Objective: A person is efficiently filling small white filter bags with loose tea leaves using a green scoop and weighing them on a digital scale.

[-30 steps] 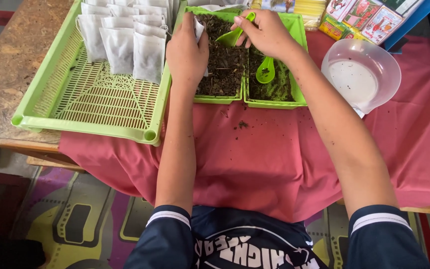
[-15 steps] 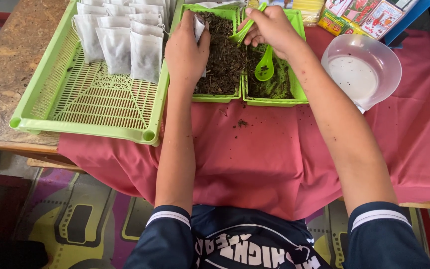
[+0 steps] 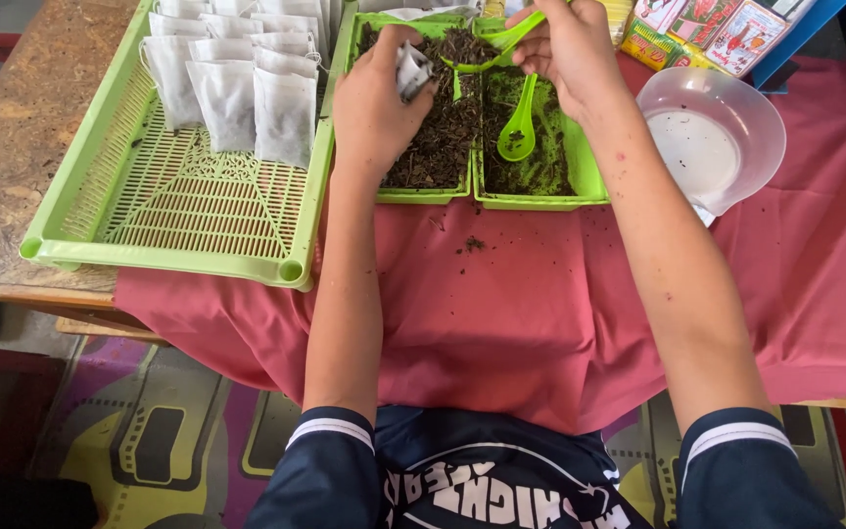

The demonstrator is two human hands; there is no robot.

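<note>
Both forearms stretch forward; left hand (image 3: 374, 103) and right hand (image 3: 570, 49) curled shut

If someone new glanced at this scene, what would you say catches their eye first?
Probably the two hands over the small green tray of dark loose leaves at top centre: the left hand pinches a small white bag, the right hand holds a green scoop heaped with leaves. Left of them, a large green slotted tray carries rows of white filled bags, all on a red cloth.

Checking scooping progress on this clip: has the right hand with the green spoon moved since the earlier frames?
Yes. The right hand carried its green spoon leftward across the green soil tray, from the right compartment toward the small white bag held by the left hand.
</note>
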